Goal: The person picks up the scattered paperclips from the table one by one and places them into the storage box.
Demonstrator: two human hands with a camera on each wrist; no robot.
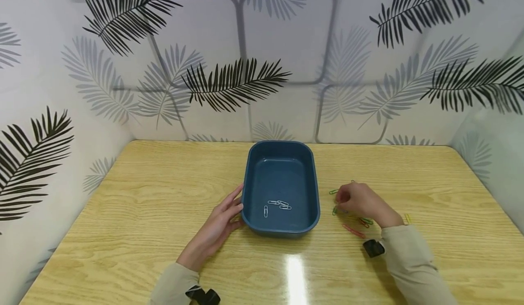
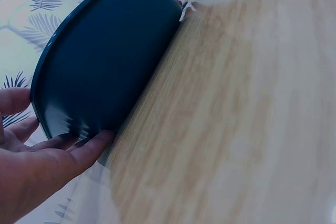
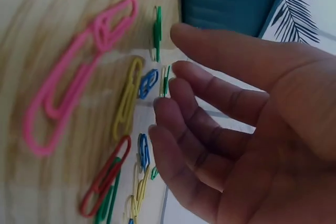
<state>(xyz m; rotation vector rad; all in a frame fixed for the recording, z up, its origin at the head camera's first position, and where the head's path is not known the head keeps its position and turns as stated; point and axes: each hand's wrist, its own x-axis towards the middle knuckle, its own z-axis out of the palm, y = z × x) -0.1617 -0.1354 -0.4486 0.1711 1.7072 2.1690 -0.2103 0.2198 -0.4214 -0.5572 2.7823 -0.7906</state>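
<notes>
A dark blue plastic tray (image 1: pixel 282 173) lies on the table with several white paper clips (image 1: pixel 265 211) inside. My left hand (image 1: pixel 214 226) rests against its left side, the fingers (image 2: pixel 94 148) spread along the outer wall in the left wrist view. To the right of the tray my right hand (image 1: pixel 364 201) hovers low over scattered coloured paper clips. In the right wrist view its fingers are loosely bent, thumb apart from them, with nothing between. Near them lie a pink paper clip (image 3: pixel 52 98), a yellow paper clip (image 3: pixel 127 98), a red paper clip (image 3: pixel 105 177) and green ones.
The wooden table (image 1: pixel 163 177) reaches back to a wall (image 1: pixel 278 109) with a leaf pattern. A yellow paper clip (image 1: pixel 407 219) lies beside the right wrist. Light reflects off the table in front of the tray.
</notes>
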